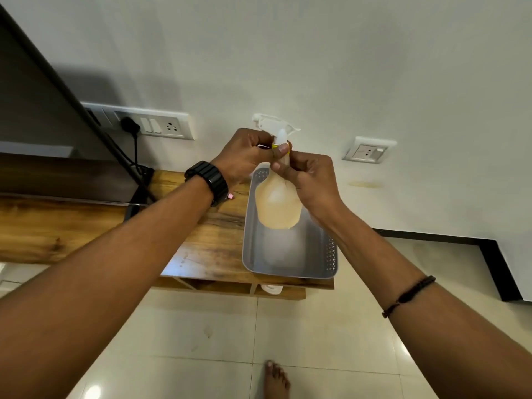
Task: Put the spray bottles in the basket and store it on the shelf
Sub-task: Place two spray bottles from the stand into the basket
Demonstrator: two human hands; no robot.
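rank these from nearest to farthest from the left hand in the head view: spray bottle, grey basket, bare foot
1. Spray bottle: in the left hand's own grip, at the neck.
2. Grey basket: on the wooden unit, below and right of the hand.
3. Bare foot: down on the floor tiles.

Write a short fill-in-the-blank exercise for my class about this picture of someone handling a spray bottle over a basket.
1. The spray bottle is gripped at its ____ by both hands.
2. The grey basket rests on a ____ table.
3. A black watch is on the ____ wrist.

Missing words: neck; wooden; left
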